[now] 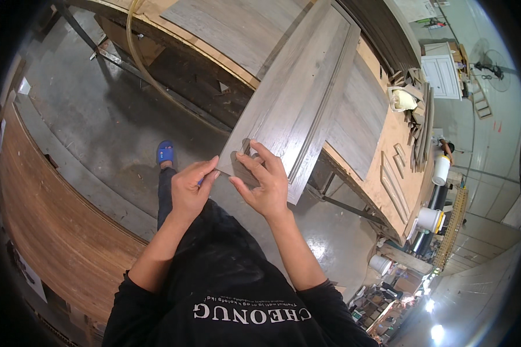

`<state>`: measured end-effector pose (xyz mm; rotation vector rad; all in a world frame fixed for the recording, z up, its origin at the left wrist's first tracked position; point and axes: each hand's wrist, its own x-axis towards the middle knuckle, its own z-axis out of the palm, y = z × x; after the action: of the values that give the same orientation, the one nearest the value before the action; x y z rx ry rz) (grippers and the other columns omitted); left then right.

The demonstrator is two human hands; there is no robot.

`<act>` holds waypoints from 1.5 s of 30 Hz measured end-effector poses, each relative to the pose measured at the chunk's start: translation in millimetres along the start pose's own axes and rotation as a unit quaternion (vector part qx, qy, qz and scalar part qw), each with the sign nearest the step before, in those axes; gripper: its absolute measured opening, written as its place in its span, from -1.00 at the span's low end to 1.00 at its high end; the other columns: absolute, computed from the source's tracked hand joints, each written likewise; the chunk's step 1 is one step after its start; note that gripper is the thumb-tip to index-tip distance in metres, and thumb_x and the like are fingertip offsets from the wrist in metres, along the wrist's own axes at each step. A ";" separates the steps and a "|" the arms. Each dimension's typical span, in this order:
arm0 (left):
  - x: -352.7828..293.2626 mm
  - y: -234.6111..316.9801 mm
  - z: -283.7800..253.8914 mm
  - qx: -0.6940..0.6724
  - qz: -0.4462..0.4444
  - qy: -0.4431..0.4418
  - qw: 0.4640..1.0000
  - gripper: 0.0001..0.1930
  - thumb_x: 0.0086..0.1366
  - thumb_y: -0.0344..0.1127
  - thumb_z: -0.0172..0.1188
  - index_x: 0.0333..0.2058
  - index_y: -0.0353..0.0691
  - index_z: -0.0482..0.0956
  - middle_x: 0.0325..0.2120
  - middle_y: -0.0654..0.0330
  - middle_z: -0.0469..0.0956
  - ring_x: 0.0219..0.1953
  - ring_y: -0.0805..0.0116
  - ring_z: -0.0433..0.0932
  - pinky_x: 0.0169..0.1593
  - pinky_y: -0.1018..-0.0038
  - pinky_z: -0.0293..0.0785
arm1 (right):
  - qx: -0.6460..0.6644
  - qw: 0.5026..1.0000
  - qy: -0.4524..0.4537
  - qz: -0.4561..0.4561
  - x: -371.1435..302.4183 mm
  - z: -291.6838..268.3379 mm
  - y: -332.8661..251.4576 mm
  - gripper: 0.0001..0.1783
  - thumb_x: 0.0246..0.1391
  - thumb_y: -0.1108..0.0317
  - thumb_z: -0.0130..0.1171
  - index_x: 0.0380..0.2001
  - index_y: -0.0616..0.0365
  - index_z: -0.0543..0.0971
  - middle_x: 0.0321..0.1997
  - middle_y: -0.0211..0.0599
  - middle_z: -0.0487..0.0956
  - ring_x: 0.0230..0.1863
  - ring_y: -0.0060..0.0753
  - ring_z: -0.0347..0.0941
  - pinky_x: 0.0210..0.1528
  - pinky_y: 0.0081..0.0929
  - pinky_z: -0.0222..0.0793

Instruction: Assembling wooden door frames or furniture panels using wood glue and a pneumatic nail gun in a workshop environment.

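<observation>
A long grey wood-grain panel [295, 87] with a grooved moulding along its right side lies across the workbench, its near end jutting over the edge toward me. At the panel's near left corner, my left hand [190, 189] is closed in a pinch. A bit of something blue shows between its fingers, too small to name. My right hand [267, 184] is over the panel's near end with fingers apart and bent, fingertips at the surface. Whether they press on it I cannot tell.
The workbench [362, 194] also bears flat grey boards [362, 115], loose wood strips [395, 179] and a pile of offcuts [414, 95]. A yellowish hose [134, 52] hangs off its left side. Behind my left arm are stacked brown boards [58, 214]. A white bucket [380, 264] stands at right.
</observation>
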<state>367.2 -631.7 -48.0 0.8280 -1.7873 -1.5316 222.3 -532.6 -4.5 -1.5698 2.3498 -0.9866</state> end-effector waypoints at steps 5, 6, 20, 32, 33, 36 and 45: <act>-3.6 -2.4 4.2 0.015 0.017 0.016 1.000 -0.68 0.07 -0.60 0.25 -0.14 -0.28 0.60 -0.35 -0.01 0.61 -0.34 0.16 0.62 -0.28 0.49 0.49 | -0.014 1.000 0.011 -0.017 0.7 1.7 1.1 -0.46 -0.42 0.31 0.50 -0.19 0.01 0.66 0.10 -0.24 0.47 -0.27 -0.35 0.42 -0.19 -0.43 0.42; -3.4 -1.2 4.6 0.014 0.017 0.016 1.000 -0.68 0.07 -0.60 0.25 -0.14 -0.28 0.60 -0.35 -0.01 0.61 -0.34 0.16 0.62 -0.28 0.49 0.49 | -0.015 1.000 0.011 -0.017 0.8 1.8 1.3 -0.46 -0.42 0.31 0.50 -0.19 0.01 0.66 0.10 -0.24 0.47 -0.27 -0.35 0.42 -0.19 -0.43 0.42; -6.5 2.0 6.0 -0.016 -0.019 0.018 1.000 -0.69 0.11 -0.58 0.23 -0.12 -0.28 0.59 -0.35 0.04 0.61 -0.36 0.28 0.61 -0.30 0.52 0.48 | -0.046 0.998 0.024 -0.034 2.1 3.2 -2.6 -0.46 -0.46 0.37 0.45 -0.21 0.01 0.65 0.04 -0.31 0.52 -0.27 -0.32 0.42 -0.19 -0.42 0.42; -4.1 0.0 10.5 0.031 0.044 0.059 0.997 -0.73 0.10 -0.59 0.24 -0.17 -0.29 0.60 -0.36 0.03 0.61 -0.35 0.23 0.62 -0.29 0.51 0.48 | -0.038 0.999 0.025 -0.013 3.2 6.6 -2.1 -0.50 -0.42 0.34 0.43 -0.22 0.01 0.63 0.07 -0.28 0.50 -0.29 -0.34 0.44 -0.18 -0.41 0.41; -4.3 2.1 11.0 0.032 0.046 0.059 0.997 -0.73 0.10 -0.59 0.24 -0.17 -0.29 0.60 -0.36 0.03 0.61 -0.35 0.23 0.62 -0.29 0.51 0.48 | -0.037 0.999 0.028 -0.014 3.1 5.5 -2.5 -0.50 -0.42 0.34 0.43 -0.22 0.01 0.63 0.07 -0.28 0.50 -0.29 -0.34 0.44 -0.18 -0.41 0.41; -9.6 14.2 10.8 0.037 0.037 0.055 0.997 -0.75 0.11 -0.55 0.24 -0.18 -0.31 0.59 -0.35 0.00 0.60 -0.35 0.15 0.61 -0.27 0.47 0.49 | -0.025 0.999 0.040 -0.019 2.2 -3.4 -8.2 -0.50 -0.41 0.33 0.43 -0.21 -0.01 0.63 0.06 -0.28 0.49 -0.28 -0.32 0.44 -0.17 -0.39 0.40; -1.2 17.3 -12.0 0.024 -0.032 -0.065 0.997 -0.74 0.14 -0.44 0.23 -0.17 -0.34 0.58 -0.36 0.06 0.60 -0.34 0.32 0.60 -0.26 0.49 0.50 | -0.039 0.997 0.044 -0.039 -5.5 1.4 -0.3 -0.53 -0.33 0.26 0.40 -0.19 -0.12 0.63 0.03 -0.35 0.50 -0.22 -0.30 0.46 -0.11 -0.35 0.39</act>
<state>376.5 -635.6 -29.5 0.8323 -1.9136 -1.6224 225.5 -528.5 -6.7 -1.6930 2.4302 -1.0127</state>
